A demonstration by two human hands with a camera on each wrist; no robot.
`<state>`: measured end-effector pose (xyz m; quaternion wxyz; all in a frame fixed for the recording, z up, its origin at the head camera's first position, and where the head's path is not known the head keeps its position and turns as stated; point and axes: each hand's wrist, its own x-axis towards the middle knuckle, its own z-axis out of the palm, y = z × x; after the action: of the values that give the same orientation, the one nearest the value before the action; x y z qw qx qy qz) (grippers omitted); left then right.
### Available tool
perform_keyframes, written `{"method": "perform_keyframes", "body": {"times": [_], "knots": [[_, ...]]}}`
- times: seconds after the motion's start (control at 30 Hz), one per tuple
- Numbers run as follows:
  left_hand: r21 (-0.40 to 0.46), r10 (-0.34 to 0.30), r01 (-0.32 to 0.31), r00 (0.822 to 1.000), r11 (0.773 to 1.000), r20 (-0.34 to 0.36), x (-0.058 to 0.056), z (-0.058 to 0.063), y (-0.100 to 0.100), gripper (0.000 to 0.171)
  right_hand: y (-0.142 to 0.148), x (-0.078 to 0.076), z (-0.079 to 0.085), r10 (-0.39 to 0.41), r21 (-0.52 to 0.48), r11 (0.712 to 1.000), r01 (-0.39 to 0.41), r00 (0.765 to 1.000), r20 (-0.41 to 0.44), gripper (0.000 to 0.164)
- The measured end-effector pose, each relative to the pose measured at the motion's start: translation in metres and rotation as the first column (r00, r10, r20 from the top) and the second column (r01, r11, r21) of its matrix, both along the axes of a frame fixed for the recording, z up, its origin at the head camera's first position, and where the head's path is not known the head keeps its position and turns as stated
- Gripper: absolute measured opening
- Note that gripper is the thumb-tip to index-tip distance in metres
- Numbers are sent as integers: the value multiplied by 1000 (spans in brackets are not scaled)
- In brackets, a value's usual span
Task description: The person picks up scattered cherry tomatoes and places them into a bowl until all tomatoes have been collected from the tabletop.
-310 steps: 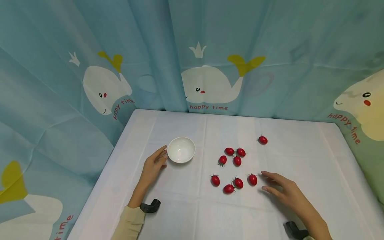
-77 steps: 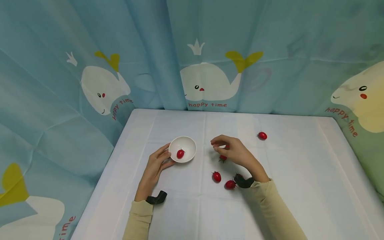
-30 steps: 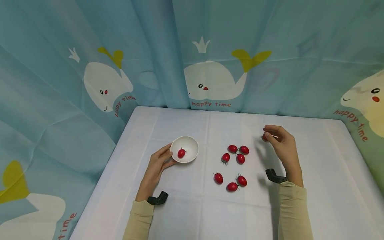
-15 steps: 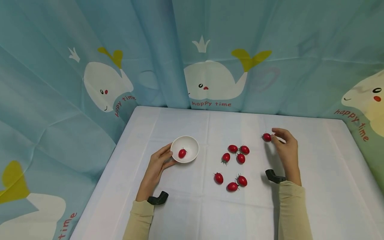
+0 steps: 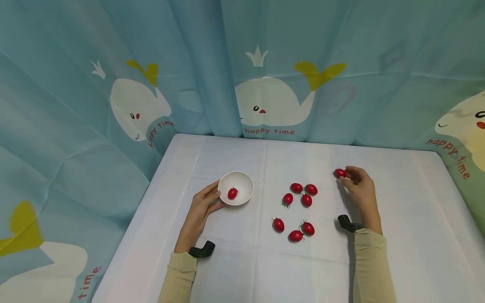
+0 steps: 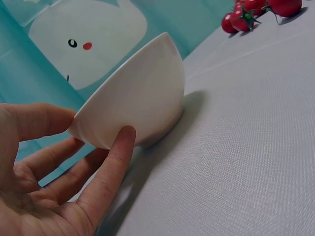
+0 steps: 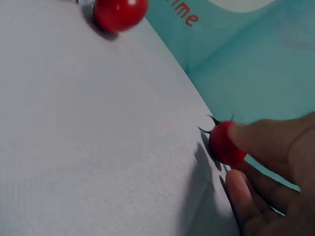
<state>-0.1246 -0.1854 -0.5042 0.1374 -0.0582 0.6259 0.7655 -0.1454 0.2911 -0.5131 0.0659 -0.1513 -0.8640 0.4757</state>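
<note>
My left hand [image 5: 199, 206] holds the small white bowl [image 5: 247, 192] by its left side; in the left wrist view a finger is at the rim and another digit against the outer wall of the bowl [image 6: 142, 83]. One cherry tomato [image 5: 233, 193] lies inside. Far right on the table, my right hand [image 5: 361, 189] pinches another cherry tomato [image 5: 339, 173] with green sepals. The right wrist view shows the thumb over this cherry tomato [image 7: 225, 145], with fingers behind and below it.
Several cherry tomatoes [image 5: 306, 200] form a back cluster between the hands. Nearer the front lie three more cherry tomatoes [image 5: 278, 225]. A white cloth covers the table [image 5: 284, 269]; a blue curtain [image 5: 201, 75] with printed whales hangs behind it.
A cherry tomato from the front group is now in the bowl, which the left hand has come to hold. My right hand has moved to the far right tomato and its fingers have closed around it.
</note>
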Motion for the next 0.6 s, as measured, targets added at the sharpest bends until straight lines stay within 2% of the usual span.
{"method": "perform_keyframes", "body": {"times": [0.1, 0.37, 0.6], "knots": [[4, 0, 0, 1000, 1000, -2, 0, 0, 0, 51, 2, 0, -2, 10, -7, 1000, -10, 1000, 2, 51], [4, -7, 7, 1000, 1000, -5, -1, 0, 0, 51, -2, -4, -1, -46, 19, 999, 45, 998, 48, 51], [7, -7, 7, 1000, 1000, -2, 0, 0, 0, 51, -3, -4, 1, -22, 43, 999, 18, 997, 74, 48]]}}
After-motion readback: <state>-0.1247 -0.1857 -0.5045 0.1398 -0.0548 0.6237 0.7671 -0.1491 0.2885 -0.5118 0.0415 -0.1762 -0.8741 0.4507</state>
